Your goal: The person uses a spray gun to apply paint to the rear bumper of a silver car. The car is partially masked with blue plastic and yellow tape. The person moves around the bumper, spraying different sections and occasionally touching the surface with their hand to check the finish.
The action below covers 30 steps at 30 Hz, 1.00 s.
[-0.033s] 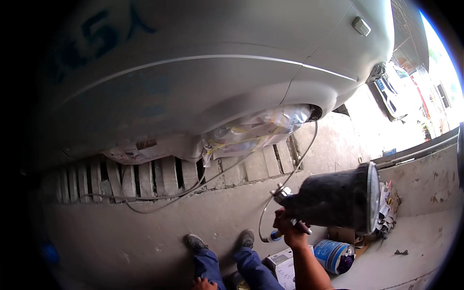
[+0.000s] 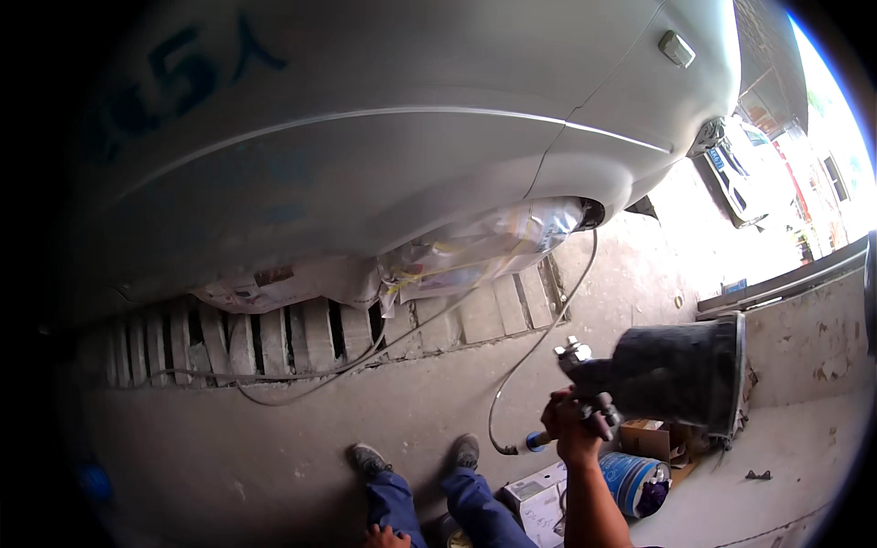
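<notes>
My right hand [image 2: 571,420] is closed round the grip of a spray gun [image 2: 575,361] at the lower right, its big dark cup [image 2: 676,370] lying sideways and its metal nozzle turned upward. A thin hose [image 2: 512,384] runs along the floor behind the gun. My left hand [image 2: 388,534] hangs low by my thigh at the bottom edge, fingers apart and holding nothing. Above, the grey car body [image 2: 411,164] fills much of the view, with blue painted marks on it and plastic and paper masking [image 2: 484,242] over its lower part.
A slatted drain cover [image 2: 320,333] lies below the car. Beside my feet are a white box [image 2: 534,502], a blue bucket [image 2: 621,479] and a cardboard box [image 2: 649,443]. A low wall [image 2: 804,338] runs at the right; a white car [image 2: 740,183] stands outside in bright light.
My right hand and the spray gun have moved to the right, with the nozzle slightly higher. My left hand and feet have hardly moved.
</notes>
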Each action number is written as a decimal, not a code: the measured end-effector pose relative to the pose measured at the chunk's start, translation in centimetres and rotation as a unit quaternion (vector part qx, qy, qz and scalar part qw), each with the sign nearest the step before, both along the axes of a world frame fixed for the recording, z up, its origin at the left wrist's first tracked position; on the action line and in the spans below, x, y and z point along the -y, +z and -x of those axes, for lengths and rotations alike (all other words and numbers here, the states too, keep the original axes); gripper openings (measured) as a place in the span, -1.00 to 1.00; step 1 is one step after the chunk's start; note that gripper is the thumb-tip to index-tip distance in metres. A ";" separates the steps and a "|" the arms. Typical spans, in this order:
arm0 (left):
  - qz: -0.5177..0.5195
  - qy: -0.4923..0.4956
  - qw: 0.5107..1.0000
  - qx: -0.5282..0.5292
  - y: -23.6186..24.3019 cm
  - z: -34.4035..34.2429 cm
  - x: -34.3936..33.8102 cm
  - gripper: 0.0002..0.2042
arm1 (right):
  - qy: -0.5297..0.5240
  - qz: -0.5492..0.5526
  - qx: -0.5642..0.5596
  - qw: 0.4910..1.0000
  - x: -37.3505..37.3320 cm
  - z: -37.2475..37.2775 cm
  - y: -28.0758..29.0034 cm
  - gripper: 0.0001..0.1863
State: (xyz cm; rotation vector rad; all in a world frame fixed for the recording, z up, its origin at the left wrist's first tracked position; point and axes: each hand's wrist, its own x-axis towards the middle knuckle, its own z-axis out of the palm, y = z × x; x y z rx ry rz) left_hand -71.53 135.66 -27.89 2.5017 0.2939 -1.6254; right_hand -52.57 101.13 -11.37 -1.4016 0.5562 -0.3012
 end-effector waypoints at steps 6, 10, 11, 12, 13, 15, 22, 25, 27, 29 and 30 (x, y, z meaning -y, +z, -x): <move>-0.006 -0.014 1.000 0.004 -0.1 -0.3 0.3 -0.48 | -0.200 0.067 -0.016 0.977 3.8 0.5 3.7 -0.57; -0.011 -0.032 0.999 0.011 -0.3 -0.4 0.8 -0.48 | -0.058 0.011 -0.009 0.998 3.4 1.9 1.5 -0.57; -0.014 -0.033 0.999 0.012 0.0 -0.5 0.9 -0.48 | 0.009 -0.008 -0.007 1.000 3.3 1.9 0.7 -0.57; -0.019 -0.046 0.999 0.011 0.2 -0.5 1.1 -0.48 | 0.052 -0.004 -0.001 0.999 2.9 1.8 0.1 -0.58; -0.022 -0.049 0.999 0.008 1.2 -1.4 1.5 -0.48 | 0.091 0.003 0.005 0.996 2.3 1.5 -0.2 -0.59; -0.031 -0.047 0.998 0.002 2.9 -2.8 2.4 -0.48 | 0.155 0.044 0.004 0.987 2.3 0.2 -0.6 -0.65; -0.036 -0.015 0.999 0.022 0.3 -0.4 2.1 -0.47 | -0.126 -0.058 0.157 0.978 7.5 -0.4 0.7 -0.64; -0.026 -0.027 0.999 0.011 3.1 -2.1 3.1 -0.46 | -0.267 0.020 0.105 0.958 8.5 -0.8 3.0 -0.64; -0.019 -0.020 0.999 0.030 4.4 -2.2 4.0 -0.45 | -0.218 -0.034 0.087 0.972 9.3 0.1 1.9 -0.53; -0.004 -0.051 0.998 0.027 2.7 -1.9 3.4 -0.46 | -0.103 -0.183 0.110 0.972 9.7 0.7 1.5 -0.46; -0.001 -0.056 0.998 0.025 2.2 -1.7 3.7 -0.47 | -0.068 -0.095 0.094 0.989 8.4 0.3 1.9 -0.36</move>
